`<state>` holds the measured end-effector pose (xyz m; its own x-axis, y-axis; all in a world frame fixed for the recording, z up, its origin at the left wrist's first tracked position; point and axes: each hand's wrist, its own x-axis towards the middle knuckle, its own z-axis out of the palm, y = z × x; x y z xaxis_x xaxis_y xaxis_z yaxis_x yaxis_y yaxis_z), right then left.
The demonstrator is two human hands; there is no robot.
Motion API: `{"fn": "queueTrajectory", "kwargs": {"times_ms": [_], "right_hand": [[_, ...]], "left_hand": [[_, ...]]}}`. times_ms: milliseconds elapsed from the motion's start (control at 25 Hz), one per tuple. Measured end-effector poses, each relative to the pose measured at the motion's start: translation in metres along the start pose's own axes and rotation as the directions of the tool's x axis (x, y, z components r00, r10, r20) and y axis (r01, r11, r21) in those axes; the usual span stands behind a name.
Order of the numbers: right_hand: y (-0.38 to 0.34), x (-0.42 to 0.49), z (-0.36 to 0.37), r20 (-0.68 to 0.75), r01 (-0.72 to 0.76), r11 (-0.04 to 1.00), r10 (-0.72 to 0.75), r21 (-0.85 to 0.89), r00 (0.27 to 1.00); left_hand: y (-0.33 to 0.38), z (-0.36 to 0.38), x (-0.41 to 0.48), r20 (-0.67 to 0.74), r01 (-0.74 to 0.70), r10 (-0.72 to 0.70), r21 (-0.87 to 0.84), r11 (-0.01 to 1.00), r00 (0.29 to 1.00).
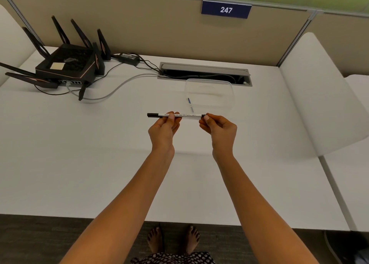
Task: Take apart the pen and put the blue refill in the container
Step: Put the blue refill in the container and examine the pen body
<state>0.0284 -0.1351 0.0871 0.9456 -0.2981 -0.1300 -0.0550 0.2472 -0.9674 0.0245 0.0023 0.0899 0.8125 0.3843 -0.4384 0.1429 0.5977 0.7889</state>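
Right hand hides pen tip, seemingly.

Both hands hold a white pen level above the desk: left hand pinches its middle, right hand its right tip. Just beyond the pen sit a clear container and a blue refill.

A white desk backed by a beige partition bearing a blue sign reading 247. At back left sits a black router with antennas, cables running to an open cable tray.
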Motion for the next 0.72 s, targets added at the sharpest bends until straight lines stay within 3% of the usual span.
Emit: {"fn": "queueTrajectory", "kwargs": {"times_ms": [440,720], "right_hand": [[-0.001,-0.005,0.014,0.021,-0.067,0.993,0.066,0.097,0.998],[-0.005,-0.002,0.004,0.054,-0.096,0.994,0.093,0.059,0.994]], "left_hand": [[-0.006,0.002,-0.008,-0.068,-0.007,0.001,-0.084,0.996,0.998],[0.0,0.004,-0.004,-0.019,-0.062,0.062,-0.011,0.998,0.998]]}}
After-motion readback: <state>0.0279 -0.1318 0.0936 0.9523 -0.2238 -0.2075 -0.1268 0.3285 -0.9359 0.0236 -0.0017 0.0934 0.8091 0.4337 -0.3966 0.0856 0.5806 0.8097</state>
